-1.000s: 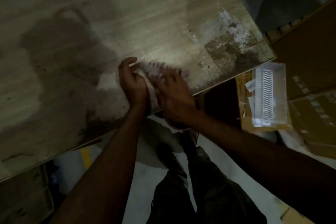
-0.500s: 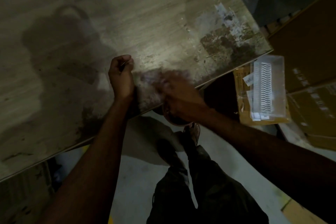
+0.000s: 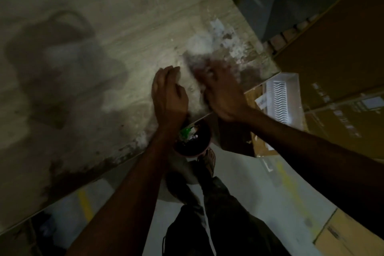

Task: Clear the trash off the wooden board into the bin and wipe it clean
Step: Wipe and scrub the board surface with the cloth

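I log the bin (image 3: 194, 141) below the near edge of the wooden board (image 3: 93, 16), half hidden by the left wrist. The left hand (image 3: 169, 97) stands edge-on on it, fingers together, gripping nothing; the right hand (image 3: 221, 94) lies flat, fingers spread, blurred. Beyond it, white scraps (image 3: 217, 26): indistinct.

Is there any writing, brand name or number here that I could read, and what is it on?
Nothing here can be read.
Cardboard box: dark printed marks, too blurred to read.
White label beside the clear plastic package: print too small to read.
Bin: a green scrap inside, no lettering legible.
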